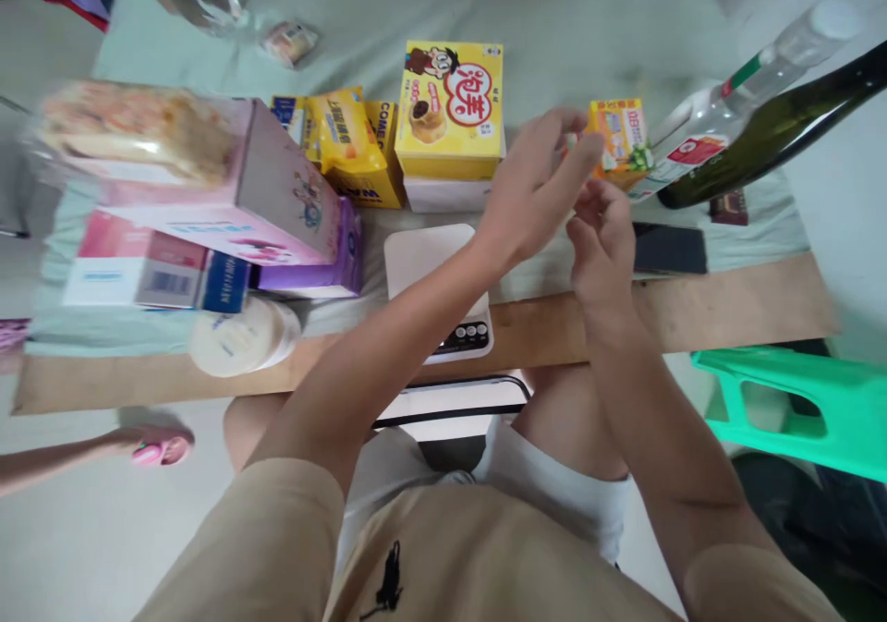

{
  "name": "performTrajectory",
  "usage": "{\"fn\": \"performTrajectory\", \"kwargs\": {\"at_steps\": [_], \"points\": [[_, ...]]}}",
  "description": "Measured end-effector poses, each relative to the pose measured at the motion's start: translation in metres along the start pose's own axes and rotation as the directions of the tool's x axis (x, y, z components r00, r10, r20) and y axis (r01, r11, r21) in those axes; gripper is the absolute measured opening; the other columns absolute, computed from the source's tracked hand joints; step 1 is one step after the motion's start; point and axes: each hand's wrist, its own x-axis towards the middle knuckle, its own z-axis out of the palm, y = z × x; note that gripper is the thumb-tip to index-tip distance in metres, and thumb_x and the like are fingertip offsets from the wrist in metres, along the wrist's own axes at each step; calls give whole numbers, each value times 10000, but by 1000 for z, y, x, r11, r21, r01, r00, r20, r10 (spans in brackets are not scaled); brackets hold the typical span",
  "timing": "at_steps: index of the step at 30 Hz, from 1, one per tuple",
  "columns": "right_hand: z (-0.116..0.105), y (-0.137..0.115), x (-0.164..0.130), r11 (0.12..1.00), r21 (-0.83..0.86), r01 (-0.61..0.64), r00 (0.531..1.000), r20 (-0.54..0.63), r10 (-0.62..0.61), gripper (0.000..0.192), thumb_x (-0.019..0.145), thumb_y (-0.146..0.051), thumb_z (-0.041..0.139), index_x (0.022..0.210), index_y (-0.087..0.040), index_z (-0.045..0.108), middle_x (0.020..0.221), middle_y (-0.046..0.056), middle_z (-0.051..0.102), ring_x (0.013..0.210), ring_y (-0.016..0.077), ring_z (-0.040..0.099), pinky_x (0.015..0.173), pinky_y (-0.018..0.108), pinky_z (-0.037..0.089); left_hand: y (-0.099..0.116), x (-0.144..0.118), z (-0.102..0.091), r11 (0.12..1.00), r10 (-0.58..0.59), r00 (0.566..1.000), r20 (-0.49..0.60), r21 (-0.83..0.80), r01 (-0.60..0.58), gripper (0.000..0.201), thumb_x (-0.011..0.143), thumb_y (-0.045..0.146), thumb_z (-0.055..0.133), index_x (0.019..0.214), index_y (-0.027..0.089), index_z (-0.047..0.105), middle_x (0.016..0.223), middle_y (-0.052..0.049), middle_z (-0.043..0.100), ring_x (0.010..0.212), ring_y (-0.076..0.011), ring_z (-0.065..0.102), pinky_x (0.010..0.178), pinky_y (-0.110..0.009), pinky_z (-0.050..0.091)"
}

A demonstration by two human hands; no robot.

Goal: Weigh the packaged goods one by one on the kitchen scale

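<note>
My left hand (530,188) reaches across to the right, its fingers curled at the left edge of a small orange-and-yellow box (619,132). Specks of colour show between its thumb and fingers, but what they belong to is unclear. Just below, my right hand (601,248) has its fingertips bent together close to the lower side of that box. Anything inside its grip is hidden. Beneath my left forearm lies a white kitchen scale (426,252) with a black button panel. A yellow snack box (450,109) on a white one stands to the left of my hands.
At left are a pink box (277,188) topped by a bread bag (139,132), a purple box (350,252) and a white lidded jar (239,335). Yellow packets (346,137) stand behind. A clear bottle (727,114), green bottle (769,141) and black phone (669,249) are right.
</note>
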Motion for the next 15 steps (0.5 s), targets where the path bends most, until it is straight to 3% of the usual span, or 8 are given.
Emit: {"fn": "performTrajectory", "kwargs": {"at_steps": [3, 6, 9, 11, 13, 15], "points": [[31, -16, -6, 1000, 4, -29, 999, 14, 29, 510, 897, -533, 611, 1315, -268, 490, 1368, 91, 585, 1347, 241, 584, 1231, 546, 447, 29, -28, -58, 989, 136, 984, -117, 81, -127, 472, 1003, 622, 412, 842, 223, 607, 814, -25, 618, 796, -150, 599, 790, -321, 515], [57, -24, 2, 999, -6, -44, 997, 59, 44, 529, 888, -534, 616, 1315, -249, 490, 1396, 108, 576, 1366, 245, 576, 1253, 533, 428, 30, -31, -95, 987, 69, 956, -285, 158, -24, 380, 987, 544, 516, 781, 228, 558, 796, -24, 586, 794, -154, 567, 831, -330, 486], [74, -24, 24, 999, -30, -12, 998, 62, 14, 470, 902, -451, 594, 1313, -253, 477, 1415, 93, 567, 1389, 222, 563, 1275, 500, 416, 20, -16, -107, 963, -146, 922, -359, 162, 216, 96, 935, 308, 647, 941, 234, 585, 1065, -56, 650, 1057, -177, 595, 1038, -350, 458], [83, -21, 43, 999, -53, -9, 997, 73, 13, 419, 903, -366, 587, 1294, -264, 476, 1426, 80, 567, 1403, 210, 555, 1260, 472, 440, 14, -2, -105, 926, -258, 886, -385, 162, 340, 114, 919, 221, 646, 1004, 233, 571, 1197, -72, 626, 1191, -188, 548, 1140, -368, 409], [91, -15, 62, 998, -61, -2, 993, 117, 9, 409, 889, -284, 584, 1284, -271, 479, 1438, 66, 569, 1385, 195, 568, 1228, 440, 473, 6, 11, -102, 899, -319, 862, -395, 161, 406, 65, 949, 263, 616, 954, 241, 556, 1179, -79, 610, 1198, -210, 511, 1163, -405, 388], [95, -5, 77, 999, -49, 22, 985, 175, -13, 415, 881, -248, 577, 1286, -257, 483, 1409, 55, 594, 1312, 183, 610, 1184, 439, 504, -6, 23, -102, 883, -386, 848, -364, 119, 453, 192, 947, 389, 645, 865, 256, 534, 1057, -72, 609, 1093, -222, 502, 1110, -424, 409]]}}
